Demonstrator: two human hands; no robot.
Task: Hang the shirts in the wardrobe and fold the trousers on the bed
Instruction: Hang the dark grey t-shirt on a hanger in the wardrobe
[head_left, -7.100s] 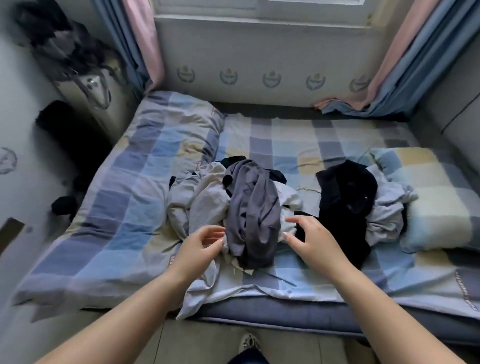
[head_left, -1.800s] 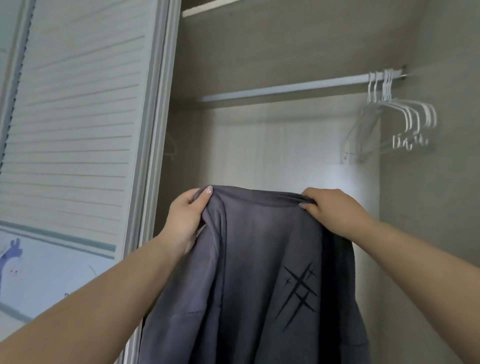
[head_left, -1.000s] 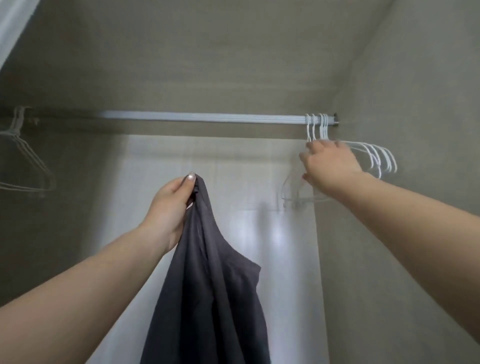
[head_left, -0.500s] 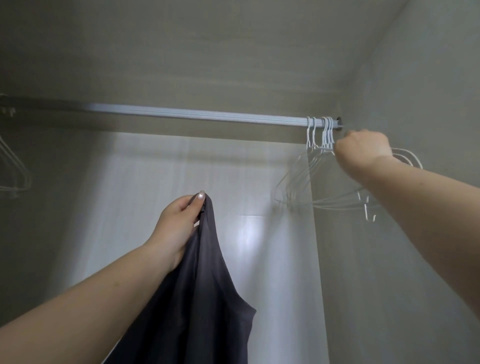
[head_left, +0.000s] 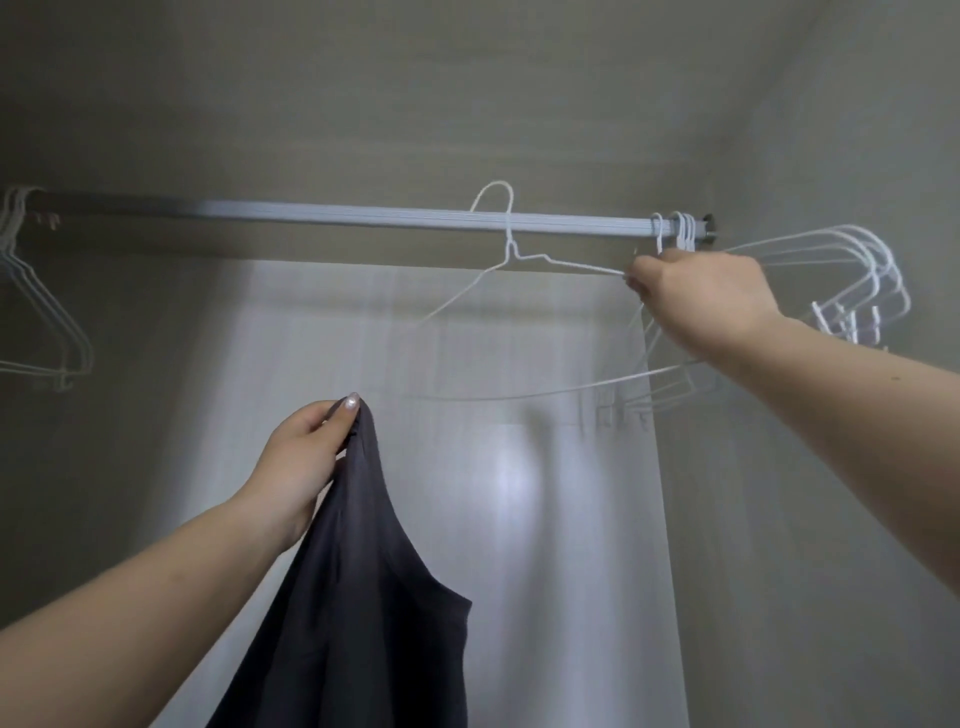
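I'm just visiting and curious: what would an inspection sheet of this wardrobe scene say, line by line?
Surface: no table or bed in view; a pale rail runs across the wardrobe.
Job's things: dark grey shirt hangs from the left hand, not yet on a hanger; one white wire hanger is held out apart from the others.
Clutter: spare white hangers bunched at the rail's right end and more at its left end.
Grippers: left hand pinches the shirt's top edge; right hand grips the single hanger's shoulder wire.
Cables: nothing seen.
Surroundings: grey-beige wardrobe walls, brighter back panel.
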